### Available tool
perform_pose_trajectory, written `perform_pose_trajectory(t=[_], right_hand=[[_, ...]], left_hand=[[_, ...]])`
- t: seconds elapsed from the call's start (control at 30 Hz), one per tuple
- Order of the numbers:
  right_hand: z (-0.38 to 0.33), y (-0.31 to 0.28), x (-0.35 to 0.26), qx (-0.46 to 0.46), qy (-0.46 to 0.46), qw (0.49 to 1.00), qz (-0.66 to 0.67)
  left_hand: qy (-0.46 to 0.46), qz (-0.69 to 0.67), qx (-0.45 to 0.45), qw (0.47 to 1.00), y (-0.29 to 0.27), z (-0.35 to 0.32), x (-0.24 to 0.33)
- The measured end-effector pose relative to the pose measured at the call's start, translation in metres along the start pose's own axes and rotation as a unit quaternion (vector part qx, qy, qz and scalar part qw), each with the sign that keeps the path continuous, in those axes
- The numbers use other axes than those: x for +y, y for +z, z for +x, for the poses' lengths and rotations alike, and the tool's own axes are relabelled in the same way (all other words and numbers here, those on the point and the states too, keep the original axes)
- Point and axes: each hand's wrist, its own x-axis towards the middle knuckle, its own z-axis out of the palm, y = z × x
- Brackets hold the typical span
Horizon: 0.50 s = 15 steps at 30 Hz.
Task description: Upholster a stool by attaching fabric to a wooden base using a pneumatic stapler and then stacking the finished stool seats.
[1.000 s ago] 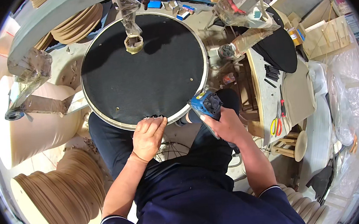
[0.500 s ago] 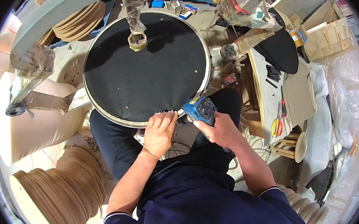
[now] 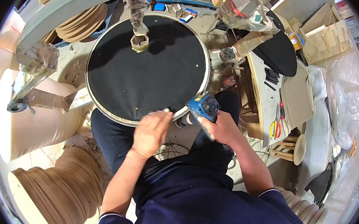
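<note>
The hands are apart. The right hand (image 3: 225,127) is wrapped around a blue power tool (image 3: 205,106), apparently by its handle for control, with its nose at the near right edge of a round black panel (image 3: 149,78). The panel lies just ahead of the lap, presumably for easy reach. The left hand (image 3: 150,132) is over its near edge, perhaps steadying it (blur means I cannot tell whether it pinches anything). Scissors (image 3: 278,129) lie by the near edge of the bench (image 3: 264,100), handles nearest, probably for convenience; black strips (image 3: 271,77) lie farther back.
</note>
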Motion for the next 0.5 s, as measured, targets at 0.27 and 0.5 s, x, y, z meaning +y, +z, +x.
perform_pose_trajectory(t=[0.27, 0.5], right_hand=[[0.001, -0.003, -0.006, 0.002, 0.002, 1.0, 0.014], [-0.002, 0.003, -0.006, 0.012, 0.0, 1.0, 0.003]], left_hand=[[-0.036, 0.085, 0.031, 0.995, -0.037, -0.033, -0.021], [-0.037, 0.105, 0.055, 0.992, -0.022, -0.03, -0.011]])
